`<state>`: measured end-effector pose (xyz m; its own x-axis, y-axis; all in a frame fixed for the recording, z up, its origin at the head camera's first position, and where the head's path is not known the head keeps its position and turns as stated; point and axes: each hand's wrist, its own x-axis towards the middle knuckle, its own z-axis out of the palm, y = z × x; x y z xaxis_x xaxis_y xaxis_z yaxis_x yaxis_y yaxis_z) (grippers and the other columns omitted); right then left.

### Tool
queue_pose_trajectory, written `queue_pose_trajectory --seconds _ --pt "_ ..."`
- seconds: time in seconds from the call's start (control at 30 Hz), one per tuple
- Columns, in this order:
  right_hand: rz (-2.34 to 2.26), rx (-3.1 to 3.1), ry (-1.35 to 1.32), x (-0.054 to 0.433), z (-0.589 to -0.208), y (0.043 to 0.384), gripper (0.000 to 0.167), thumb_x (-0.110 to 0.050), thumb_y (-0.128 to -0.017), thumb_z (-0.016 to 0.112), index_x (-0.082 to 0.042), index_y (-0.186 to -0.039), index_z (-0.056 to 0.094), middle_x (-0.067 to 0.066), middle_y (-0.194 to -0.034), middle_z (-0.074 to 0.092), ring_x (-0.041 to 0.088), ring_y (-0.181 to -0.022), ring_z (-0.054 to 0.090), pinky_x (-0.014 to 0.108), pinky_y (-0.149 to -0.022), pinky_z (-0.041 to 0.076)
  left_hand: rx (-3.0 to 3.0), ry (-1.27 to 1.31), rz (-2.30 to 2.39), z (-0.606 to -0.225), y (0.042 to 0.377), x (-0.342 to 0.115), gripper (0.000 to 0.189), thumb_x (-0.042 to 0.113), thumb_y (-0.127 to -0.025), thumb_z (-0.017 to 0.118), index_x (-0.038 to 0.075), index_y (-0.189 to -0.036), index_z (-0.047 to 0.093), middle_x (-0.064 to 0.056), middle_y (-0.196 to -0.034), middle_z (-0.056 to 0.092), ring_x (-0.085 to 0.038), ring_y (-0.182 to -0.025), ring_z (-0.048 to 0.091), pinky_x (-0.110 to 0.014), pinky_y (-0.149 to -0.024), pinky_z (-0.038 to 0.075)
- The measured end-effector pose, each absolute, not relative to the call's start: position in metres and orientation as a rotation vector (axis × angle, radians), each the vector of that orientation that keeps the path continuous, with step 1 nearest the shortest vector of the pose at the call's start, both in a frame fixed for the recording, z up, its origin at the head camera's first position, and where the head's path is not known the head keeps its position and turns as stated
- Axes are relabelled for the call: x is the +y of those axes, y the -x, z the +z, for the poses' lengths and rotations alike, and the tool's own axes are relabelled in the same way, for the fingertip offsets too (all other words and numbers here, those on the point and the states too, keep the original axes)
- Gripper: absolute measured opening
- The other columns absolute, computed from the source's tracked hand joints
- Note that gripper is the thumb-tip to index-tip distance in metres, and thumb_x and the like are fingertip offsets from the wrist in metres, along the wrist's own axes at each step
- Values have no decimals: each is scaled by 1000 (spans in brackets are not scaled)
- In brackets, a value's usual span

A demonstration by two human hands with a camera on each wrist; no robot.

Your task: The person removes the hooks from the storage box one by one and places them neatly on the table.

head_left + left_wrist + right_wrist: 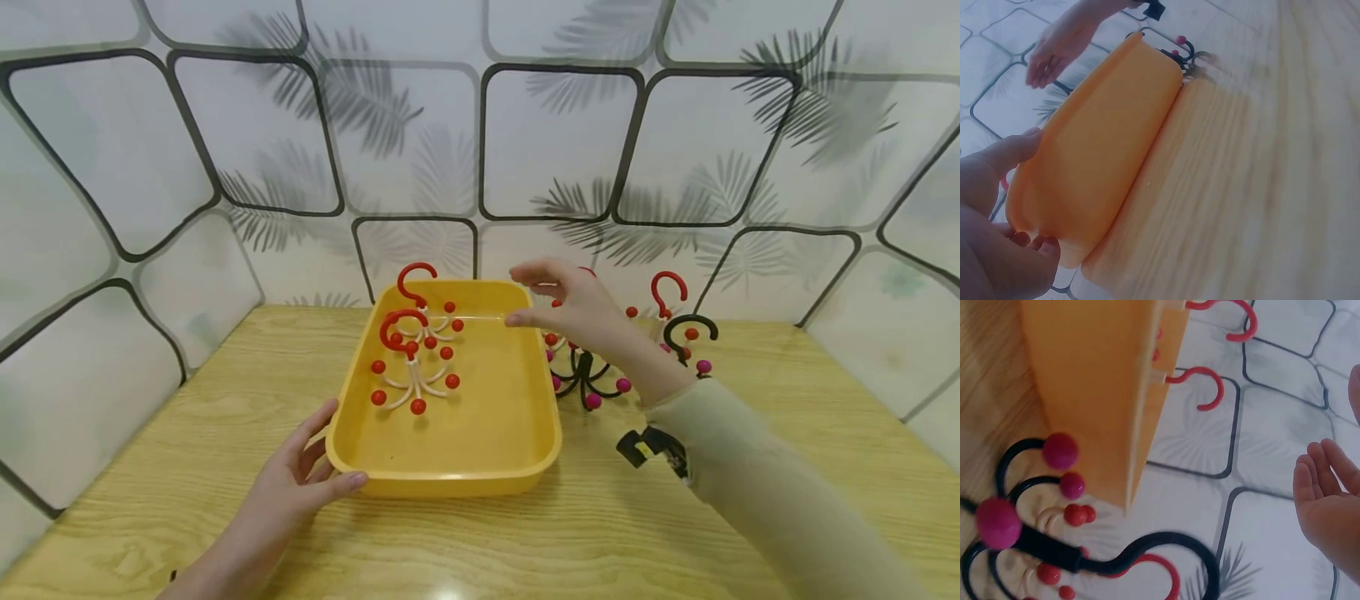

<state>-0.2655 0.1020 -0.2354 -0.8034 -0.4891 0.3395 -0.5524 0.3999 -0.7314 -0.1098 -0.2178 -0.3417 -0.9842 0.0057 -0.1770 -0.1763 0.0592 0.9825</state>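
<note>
A yellow plastic tray [495,408] stands on the wooden table. My left hand [288,483] grips its near left corner, thumb on the front rim and fingers against the outer side. Inside the tray's left half stand two white multi-arm hook hangers with red ball tips and red top hooks, a nearer hanger [414,379] and a farther hanger [424,321]. Over the tray's far right rim hangs my right hand [577,304], holding nothing, its fingers slightly bent and thumb apart. In the right wrist view, that hand is up beside the tray wall [1091,394].
Right of the tray stands a black hanger with magenta ball tips [585,367], partly behind the right arm. Farther right are another black hanger [678,333] and a red-hooked hanger [667,287]. A patterned wall [555,142] closes off the table's back.
</note>
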Motion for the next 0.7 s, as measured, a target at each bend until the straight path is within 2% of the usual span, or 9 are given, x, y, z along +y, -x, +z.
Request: queue_pose_trajectory --seconds 0.33,0.7 --pt "1317 -2547 -1070 51 -220 274 55 -29 -78 80 -11 -126 58 1 -125 57 15 -115 51 28 -100 42 2166 164 2083 -341 111 -218 94 14 -84 75 25 -154 13 -11 -154 22 -31 -137 31 -29 -94 46" --pt "1667 -2505 -1075 -1 -232 291 47 -20 -83 76 -4 -124 58 3 -119 58 16 -110 53 25 -95 44 2173 133 2084 -343 111 -220 93 14 -85 74 23 -155 12 -14 -154 22 -32 -137 30 -29 -94 46"
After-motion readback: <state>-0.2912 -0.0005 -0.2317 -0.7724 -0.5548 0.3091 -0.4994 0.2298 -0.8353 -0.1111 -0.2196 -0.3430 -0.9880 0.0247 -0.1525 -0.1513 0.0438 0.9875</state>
